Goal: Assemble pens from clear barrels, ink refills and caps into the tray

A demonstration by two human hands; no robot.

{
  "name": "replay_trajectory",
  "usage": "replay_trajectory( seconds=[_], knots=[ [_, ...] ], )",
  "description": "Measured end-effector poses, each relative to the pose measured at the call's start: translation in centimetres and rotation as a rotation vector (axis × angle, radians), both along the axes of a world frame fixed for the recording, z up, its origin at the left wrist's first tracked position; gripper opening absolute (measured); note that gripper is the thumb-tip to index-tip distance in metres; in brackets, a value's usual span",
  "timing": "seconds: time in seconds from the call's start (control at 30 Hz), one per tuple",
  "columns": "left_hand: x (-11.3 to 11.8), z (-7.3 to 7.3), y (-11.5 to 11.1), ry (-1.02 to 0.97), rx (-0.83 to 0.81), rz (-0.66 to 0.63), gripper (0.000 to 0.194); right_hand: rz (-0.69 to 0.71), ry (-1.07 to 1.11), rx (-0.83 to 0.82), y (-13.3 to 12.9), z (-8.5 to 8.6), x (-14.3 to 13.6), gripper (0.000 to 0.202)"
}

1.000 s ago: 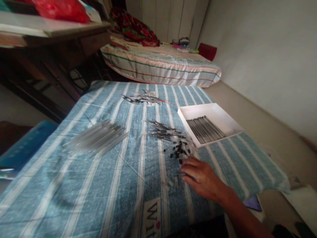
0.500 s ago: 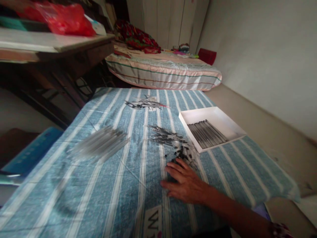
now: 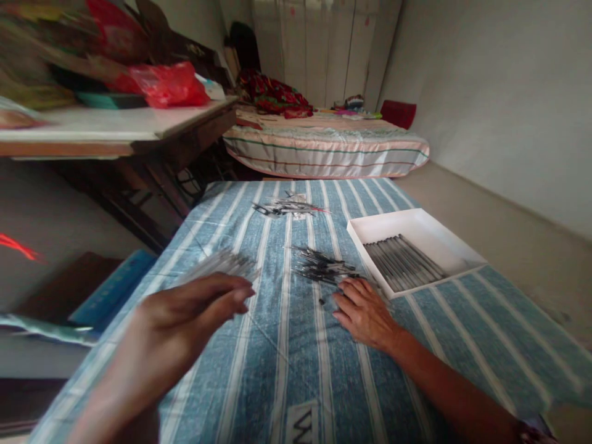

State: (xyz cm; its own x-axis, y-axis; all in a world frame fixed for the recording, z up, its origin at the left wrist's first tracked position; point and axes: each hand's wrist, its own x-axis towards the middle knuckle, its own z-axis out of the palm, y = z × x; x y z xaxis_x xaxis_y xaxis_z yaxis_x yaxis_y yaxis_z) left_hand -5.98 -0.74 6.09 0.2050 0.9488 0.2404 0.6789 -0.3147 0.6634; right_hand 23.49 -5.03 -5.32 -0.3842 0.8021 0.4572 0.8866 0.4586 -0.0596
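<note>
My left hand (image 3: 198, 308) is above the cloth, in front of a row of clear, grey-looking pen barrels (image 3: 222, 264). Its thumb and fingertips are brought together in a pinch; anything between them is too small or blurred to make out. My right hand (image 3: 365, 311) rests on the small black and clear pen parts beside the box, hiding most of them. Its fingers are curled and close together, with their tips hidden in the parts. One loose black piece (image 3: 322, 301) lies left of that hand. Just beyond are thin black pen refills (image 3: 319, 264) in a loose heap.
An open white box (image 3: 446, 242) at right holds a row of dark pens (image 3: 402, 258). More thin pieces (image 3: 289, 207) lie at the striped cloth's (image 3: 272, 370) far end. A side table (image 3: 111, 126) with a red bag (image 3: 171, 84) stands left; a bed (image 3: 324, 145) is behind.
My left hand has come into view from the lower left, partly covering the barrels. My right hand has drawn its spread fingers together over the small parts. The camera view has shifted.
</note>
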Motion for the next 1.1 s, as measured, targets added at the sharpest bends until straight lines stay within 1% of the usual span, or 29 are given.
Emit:
replay_trajectory(
  seconds=[0.03, 0.07, 0.13, 0.17, 0.2, 0.23, 0.27, 0.33, 0.53, 0.63, 0.73, 0.83, 1.0, 1.07, 1.1],
  knots=[
    [0.8, -0.3, 1.2, 0.122, -0.025, -0.008, 0.018, -0.004, 0.020, 0.003, 0.0, 0.0, 0.0, 0.029],
    [1.5, -0.9, 2.2, 0.271, -0.055, -0.001, 0.018, -0.006, 0.043, 0.008, 0.1, 0.0, 0.1, 0.029],
    [2.3, -2.8, 3.6, 0.573, -0.098, 0.070, 0.021, -0.022, 0.092, 0.032, 0.2, 0.0, 0.1, 0.025],
    [2.4, -3.8, 4.1, 0.662, -0.098, 0.122, 0.022, -0.036, 0.115, 0.046, 0.4, 0.0, 0.1, 0.022],
    [2.5, -4.7, 4.4, 0.724, -0.081, 0.153, 0.025, -0.050, 0.135, 0.059, 0.6, 0.0, 0.1, 0.019],
    [2.5, -5.5, 4.7, 0.770, -0.065, 0.159, 0.026, -0.062, 0.152, 0.068, 0.9, 0.1, 0.1, 0.018],
    [2.5, -6.0, 4.9, 0.808, -0.058, 0.167, 0.026, -0.072, 0.165, 0.071, 1.3, 0.1, 0.2, 0.017],
    [2.7, -6.5, 5.4, 0.858, -0.064, 0.175, 0.025, -0.088, 0.179, 0.051, 2.2, 0.2, 0.3, 0.019],
    [3.4, -6.2, 6.3, 0.890, -0.109, 0.197, 0.022, -0.149, 0.180, -0.062, 4.3, 0.6, 0.2, 0.018],
    [3.3, -6.5, 6.3, 0.888, -0.096, 0.183, 0.024, -0.173, 0.150, -0.095, 4.8, 0.4, 0.0, 0.017],
    [3.2, -6.9, 6.3, 0.878, -0.087, 0.163, 0.026, -0.191, 0.121, -0.095, 5.1, 0.2, -0.2, 0.016],
    [3.2, -7.0, 6.2, 0.853, -0.098, 0.141, 0.025, -0.200, 0.075, -0.109, 5.3, 0.0, -0.3, 0.014],
    [3.5, -6.5, 5.7, 0.758, -0.088, 0.100, 0.020, -0.200, 0.033, -0.136, 5.6, -0.5, -0.3, 0.015],
    [3.6, -6.3, 5.3, 0.656, -0.093, 0.080, 0.017, -0.207, 0.036, -0.131, 5.8, -0.7, -0.3, 0.015],
    [3.6, -6.3, 5.1, 0.566, -0.107, 0.056, 0.014, -0.210, 0.033, -0.131, 5.8, -0.7, -0.3, 0.015]
  ],
)
